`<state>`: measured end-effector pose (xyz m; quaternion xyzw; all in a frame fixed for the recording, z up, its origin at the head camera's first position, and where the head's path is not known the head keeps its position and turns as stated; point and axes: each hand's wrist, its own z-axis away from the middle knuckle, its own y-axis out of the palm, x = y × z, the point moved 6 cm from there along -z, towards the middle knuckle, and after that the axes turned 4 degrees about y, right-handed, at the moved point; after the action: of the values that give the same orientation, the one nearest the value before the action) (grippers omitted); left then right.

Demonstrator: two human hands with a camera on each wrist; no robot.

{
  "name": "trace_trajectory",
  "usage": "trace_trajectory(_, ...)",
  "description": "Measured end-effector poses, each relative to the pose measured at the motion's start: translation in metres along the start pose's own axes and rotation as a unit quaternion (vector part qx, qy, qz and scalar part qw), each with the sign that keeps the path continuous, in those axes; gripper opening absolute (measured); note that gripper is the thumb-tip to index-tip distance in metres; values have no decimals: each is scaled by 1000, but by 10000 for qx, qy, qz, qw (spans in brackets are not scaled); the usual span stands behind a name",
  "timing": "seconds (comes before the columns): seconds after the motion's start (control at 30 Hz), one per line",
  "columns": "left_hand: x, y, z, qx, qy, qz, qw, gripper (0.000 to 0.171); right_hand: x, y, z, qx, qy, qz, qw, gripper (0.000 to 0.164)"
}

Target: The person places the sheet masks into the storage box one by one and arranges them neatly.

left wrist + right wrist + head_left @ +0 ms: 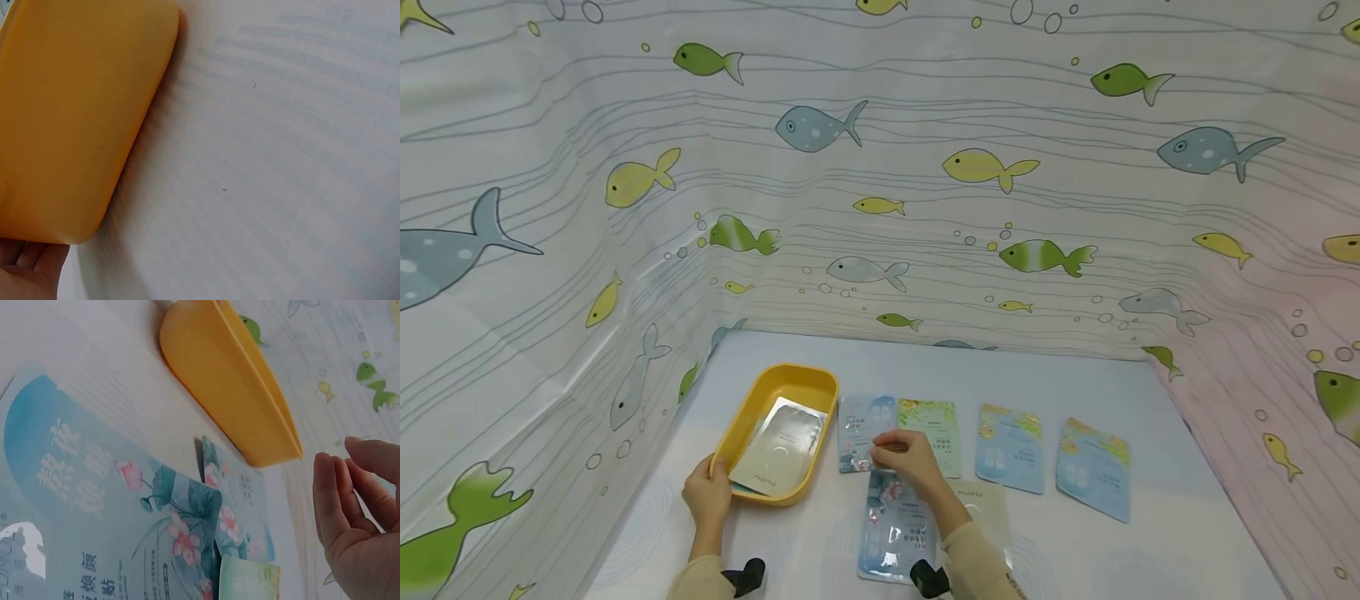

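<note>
Left hand grips yellow tray — pale packet inside.

The rightmost blue packet is too small for me to read; the right sleeve partly hides the near cream packet; my left wrist view crops the yellow tray.

We see smooth plastic in the yellow tray, its outer wall carrying a soft, near-matt sheen. The cream sachet inside it looks like foil or coated film, glossy with a silvery glare. We find the lotus-print sachet glossy too, bright highlights breaking over its film. The fish-print sheeting looks thin, smooth and faintly shiny, its folds softly creased; the sleeve reads as matt cloth.
</note>
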<state>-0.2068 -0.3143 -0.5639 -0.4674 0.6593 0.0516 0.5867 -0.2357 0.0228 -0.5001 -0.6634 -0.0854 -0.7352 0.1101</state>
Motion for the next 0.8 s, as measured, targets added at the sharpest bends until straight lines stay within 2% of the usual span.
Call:
trace_trajectory(0.17, 0, 0, 0, -4, 47, 24, 10000, 24, -2, -15, 12, -131, 4, 198, 9997, 26)
trace_trajectory(0.33, -1, 0, 0, 49, 18, 13, 10000, 25, -3, -30, 24, -193, 48, 176, 9996, 28)
trace_trajectory(0.53, -2, 2, 0, -3, 26, 35, 10000, 24, -6, -48, 37, -515, 236, 398, 9976, 26)
trace_trajectory(0.67, -1, 1, 0, -18, 15, 43, 10000, 24, -19, -61, 40, -722, 263, 592, 9953, 25)
trace_trajectory(0.8, 0, 0, 0, -30, -1, 4, 10000, 24, -41, -77, 43, -1030, 274, 952, 9897, 28)
